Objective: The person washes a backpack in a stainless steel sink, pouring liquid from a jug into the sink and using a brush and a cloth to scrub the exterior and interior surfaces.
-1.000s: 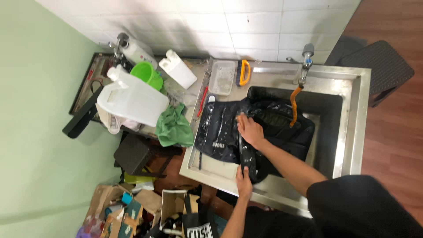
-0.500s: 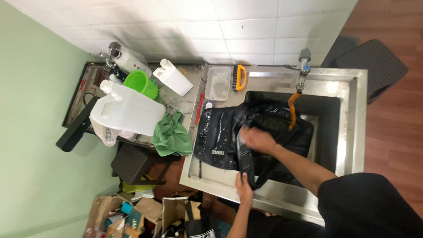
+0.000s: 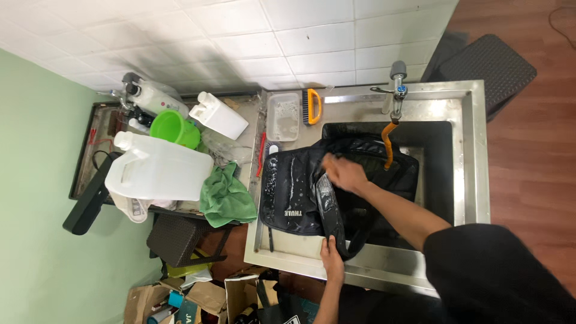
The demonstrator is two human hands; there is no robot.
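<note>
Black wet fabric backpack is laid across the left rim and basin of a stainless steel sink, under a tap with an orange hose. The right hand is pressed flat on its top, fingers spread; the left hand is closed around a black strap at the front edge. White tiles cover the wall, brown wood the floor. Just left, a green cloth, a large white plastic jug and a green bowl are crowded on a dark side table beside a pale green wall
</note>
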